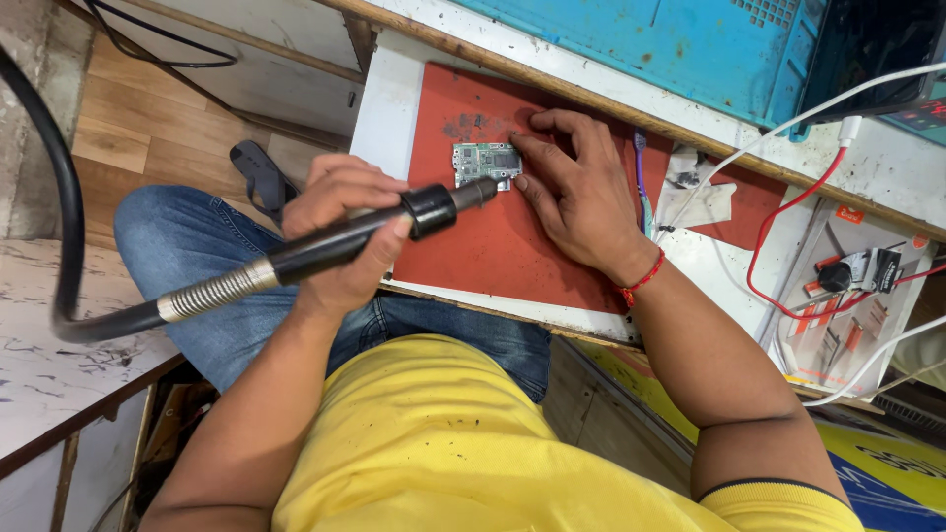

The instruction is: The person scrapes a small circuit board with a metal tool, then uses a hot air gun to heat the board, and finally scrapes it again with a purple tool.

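Green and thin, the board lies flat on the red mat, near the mat's far edge, on a white bench. It is a small rectangular circuit board with a dark square chip at its centre and fine silvery parts crowded round it; its outline looks notched at one corner. Judged from this, it is light, rigid and fragile: it would slide easily on the mat unless pinned, and is best held by its bare edges, never by the populated face. The right hand lies flat on the mat, fingers spread, with the fingertips pressing the board's right edge; it grips nothing. The left hand is closed round the black wand of a hot-air tool, whose nozzle points at the board's near edge, very close; whether it touches cannot be told. A thick black hose with a metal spring collar trails from the wand to the left. White and red cables and a blue crate lie to the right, well apart from the board.
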